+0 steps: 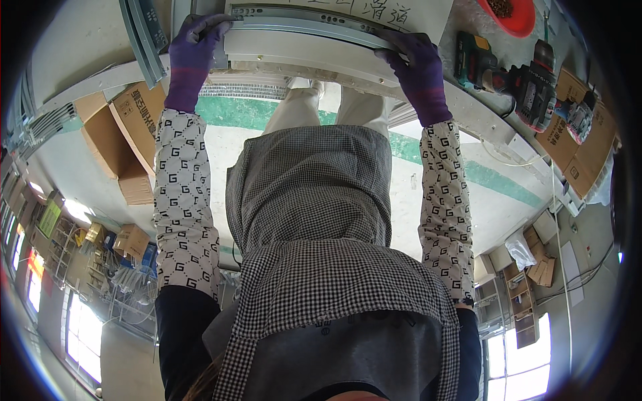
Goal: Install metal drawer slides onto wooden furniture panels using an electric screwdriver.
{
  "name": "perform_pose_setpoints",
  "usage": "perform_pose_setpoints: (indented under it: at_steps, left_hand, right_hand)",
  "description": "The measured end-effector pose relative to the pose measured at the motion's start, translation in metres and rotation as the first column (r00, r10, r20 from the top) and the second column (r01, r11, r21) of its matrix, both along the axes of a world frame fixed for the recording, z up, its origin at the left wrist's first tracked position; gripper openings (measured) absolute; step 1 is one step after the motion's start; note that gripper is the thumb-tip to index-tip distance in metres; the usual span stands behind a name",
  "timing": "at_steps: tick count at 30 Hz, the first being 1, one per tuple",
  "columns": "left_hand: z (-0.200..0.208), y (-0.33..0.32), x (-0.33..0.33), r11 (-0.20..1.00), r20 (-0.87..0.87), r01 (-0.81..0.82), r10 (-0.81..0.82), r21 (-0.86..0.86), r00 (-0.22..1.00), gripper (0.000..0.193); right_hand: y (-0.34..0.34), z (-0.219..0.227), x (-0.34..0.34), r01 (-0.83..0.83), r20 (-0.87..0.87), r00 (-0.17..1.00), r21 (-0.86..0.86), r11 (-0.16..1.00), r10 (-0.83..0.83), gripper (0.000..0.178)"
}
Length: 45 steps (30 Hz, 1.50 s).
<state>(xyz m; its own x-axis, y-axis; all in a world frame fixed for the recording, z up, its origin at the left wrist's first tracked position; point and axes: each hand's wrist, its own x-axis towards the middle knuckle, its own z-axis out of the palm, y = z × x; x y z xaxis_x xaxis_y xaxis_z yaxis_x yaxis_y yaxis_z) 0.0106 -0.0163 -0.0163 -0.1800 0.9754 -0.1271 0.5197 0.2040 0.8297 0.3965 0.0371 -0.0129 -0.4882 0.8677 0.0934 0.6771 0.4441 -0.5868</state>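
A long metal drawer slide (304,27) lies crosswise along the near edge of the workbench, beside a white sheet (428,17) with handwriting on it. My left hand (197,50), in a purple glove, pinches the slide's left end between thumb and fingers. At the right end, my right hand (418,70), gloved alike, has its fingers and thumb closed about the rail. Its fingertips are partly hidden by the glove and rail. Beyond my left hand, several more metal rails (142,40) lie together, sticking out over the bench edge.
To the right on the bench are a cordless drill (535,87), a second power tool (473,60) and a red bowl (520,25) of small screws. An open cardboard box (100,130) stands on the floor at left; flattened cardboard (585,150) is at right.
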Motion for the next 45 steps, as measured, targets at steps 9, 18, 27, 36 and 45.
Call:
perform_pose_setpoints:
  at_steps: [9,18,27,36,45]
  left_hand:
    - [0.004,0.001,0.001,0.999,0.062,-0.024,0.027,-0.044,0.998,0.018]
    - [0.015,0.001,0.012,0.982,0.071,-0.183,0.185,-0.036,0.98,0.023]
    - [0.008,-0.002,0.015,0.957,0.194,-0.285,0.29,-0.053,0.937,0.026]
    - [-0.004,-0.013,0.006,0.944,0.152,-0.326,0.329,-0.048,0.932,0.025]
    - [0.009,-0.01,0.008,0.937,0.27,-0.331,0.349,-0.11,0.897,0.014]
  right_hand:
    - [-0.001,-0.001,-0.001,0.004,0.007,1.0,0.028,1.0,-0.005,0.032]
    - [0.003,0.005,-0.005,-0.009,-0.028,1.0,0.006,1.0,0.009,0.031]
    - [0.002,0.023,-0.01,0.022,0.031,0.999,-0.07,0.997,-0.02,0.042]
    - [0.138,-0.01,0.006,0.396,0.106,0.891,0.297,0.869,-0.442,0.082]
    - [0.14,-0.018,-0.001,0.59,0.224,0.785,0.013,0.807,-0.577,0.095]
